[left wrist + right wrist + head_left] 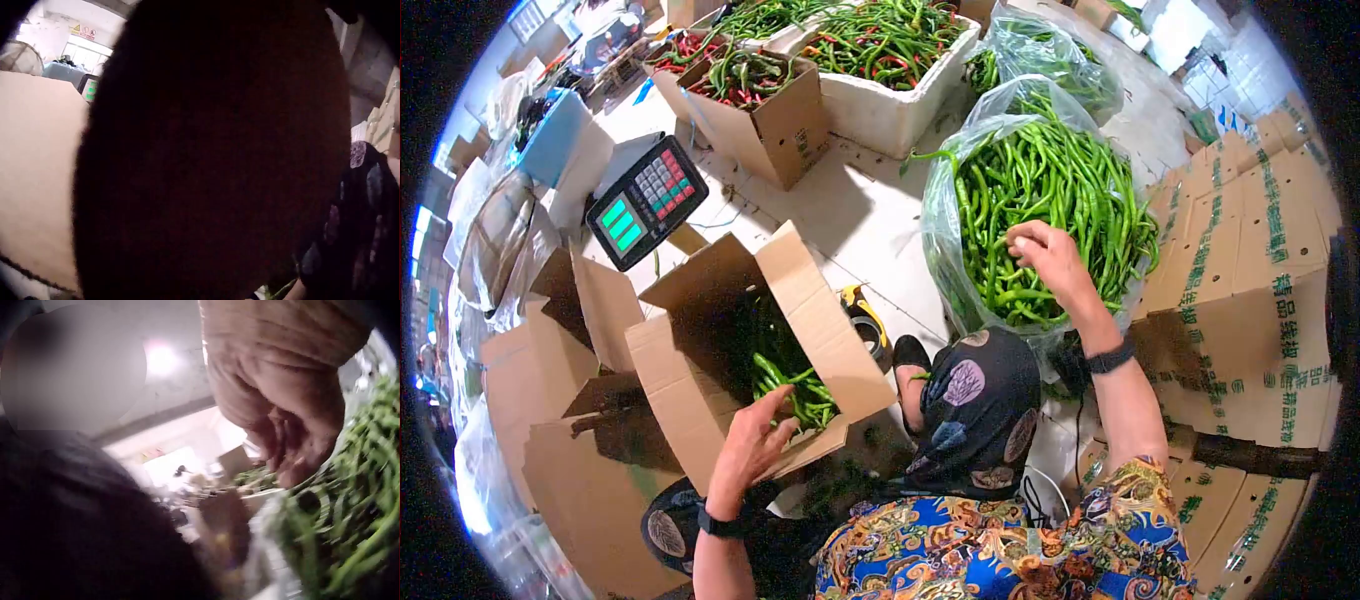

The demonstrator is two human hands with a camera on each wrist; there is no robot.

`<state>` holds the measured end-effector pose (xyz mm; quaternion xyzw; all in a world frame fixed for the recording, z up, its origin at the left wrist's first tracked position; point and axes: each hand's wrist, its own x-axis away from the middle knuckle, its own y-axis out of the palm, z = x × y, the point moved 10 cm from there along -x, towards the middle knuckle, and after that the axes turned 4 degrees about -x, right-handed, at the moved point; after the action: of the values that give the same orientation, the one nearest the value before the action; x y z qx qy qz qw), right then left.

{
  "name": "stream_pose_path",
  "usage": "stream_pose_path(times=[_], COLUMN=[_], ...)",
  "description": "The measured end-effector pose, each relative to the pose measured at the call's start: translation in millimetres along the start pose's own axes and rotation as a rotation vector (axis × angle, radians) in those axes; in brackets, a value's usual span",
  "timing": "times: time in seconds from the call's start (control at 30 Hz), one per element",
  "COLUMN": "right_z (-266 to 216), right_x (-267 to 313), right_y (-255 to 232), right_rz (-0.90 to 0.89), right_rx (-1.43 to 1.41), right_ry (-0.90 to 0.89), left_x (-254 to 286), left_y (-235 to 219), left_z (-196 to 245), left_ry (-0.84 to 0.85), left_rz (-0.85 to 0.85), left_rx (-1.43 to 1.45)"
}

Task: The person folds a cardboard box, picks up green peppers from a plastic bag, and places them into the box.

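Note:
Long green peppers [1050, 180] fill a clear plastic bag [941, 215] in front of me. My right hand [1055, 265] is over the near part of this heap, its fingers loosely bent. The right wrist view shows the same hand [281, 394] beside the peppers [356, 519], with nothing visible in its fingers. At the left, a tilted open cardboard box [825, 325] holds a smaller amount of green peppers [810, 400]. My left hand [750, 440] reaches in at the box's near side, fingers apart and right at those peppers. A dark shape hides it in the left wrist view.
A digital scale [647, 200] with a lit display stands behind the box. Farther back are a carton [775, 140] and a white foam crate [880, 105] of red and green peppers. Printed cartons [1240, 290] are stacked at right. A tape roll [867, 325] lies near my foot.

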<state>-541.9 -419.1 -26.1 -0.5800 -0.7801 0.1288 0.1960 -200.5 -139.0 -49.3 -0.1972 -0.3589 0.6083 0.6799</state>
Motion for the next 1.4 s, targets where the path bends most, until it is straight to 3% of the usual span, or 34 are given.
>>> stream_pose_path(times=[0.07,0.13,0.17,0.27,0.3,0.33,0.37,0.43,0.5,0.57,0.67,0.73,0.83,1.0,1.03,1.17,1.2,1.3,1.33,1.4], right_z=[28.7,56.0,68.0,104.9,85.5,77.5,63.7,64.4,29.4,44.6,44.8,55.0,64.9,65.9,71.3,82.3,116.1,127.8,120.6,128.1], right_x=[-28.0,-57.9,-76.8,-140.3,-146.5,-152.1,-159.2,-170.2,-151.3,-162.6,-169.4,-176.6,-192.8,-208.2,-213.4,-219.4,-220.4,-222.3,-214.0,-214.0], right_y=[-11.1,-13.0,-6.8,9.7,17.5,17.6,21.2,30.1,24.7,22.1,19.9,23.3,36.3,46.1,45.2,48.9,41.6,41.9,46.9,41.9], right_rz=[0.058,0.094,0.029,0.12,0.157,0.187,0.302,0.295,0.557,0.327,0.254,0.112,0.013,-0.024,-0.08,-0.007,0.006,0.127,0.029,0.051], right_rx=[-0.054,-0.141,-0.164,-0.004,0.096,0.358,0.547,0.6,0.869,0.778,0.854,0.877,0.906,1.056,1.017,0.827,0.205,0.15,-0.048,-0.029], right_ry=[0.029,0.086,0.058,0.042,0.004,0.107,0.057,0.155,-0.013,0.146,0.206,0.269,0.251,0.188,0.21,0.234,0.251,0.257,0.175,0.214], left_x=[2.4,5.3,8.5,6.7,5.3,3.6,0.1,-4.0,-3.5,-1.8,-2.0,-7.9,-13.9,-14.2,-12.0,-16.1,-18.1,-21.4,-21.3,-22.1], left_y=[-7.9,-11.7,-10.9,5.4,7.3,6.8,6.1,2.8,-0.2,-9.3,-7.2,-5.1,-9.2,-5.5,-5.9,-5.6,-6.6,-7.2,-6.1,-5.0], left_z=[5.8,5.6,0.3,-18.0,-21.2,-20.0,-18.1,-12.4,-15.6,-13.2,-21.4,-20.5,-6.1,-4.2,-4.3,-1.1,1.9,5.4,5.5,5.4], left_ry=[-0.176,-0.228,-0.282,-0.288,-0.299,-0.294,-0.299,-0.279,-0.315,-0.264,-0.284,-0.276,-0.159,-0.158,-0.167,-0.153,-0.14,-0.14,-0.147,-0.144], left_rz=[-0.011,-0.006,-0.001,0.052,0.056,0.071,0.071,0.067,0.07,0.123,0.107,0.083,0.109,0.066,0.065,0.061,0.059,0.052,0.045,0.041], left_rx=[0.2,0.239,0.284,0.427,0.455,0.386,0.385,0.298,0.296,0.256,0.213,0.192,0.146,0.088,0.072,0.041,0.03,0.023,0.027,0.01])
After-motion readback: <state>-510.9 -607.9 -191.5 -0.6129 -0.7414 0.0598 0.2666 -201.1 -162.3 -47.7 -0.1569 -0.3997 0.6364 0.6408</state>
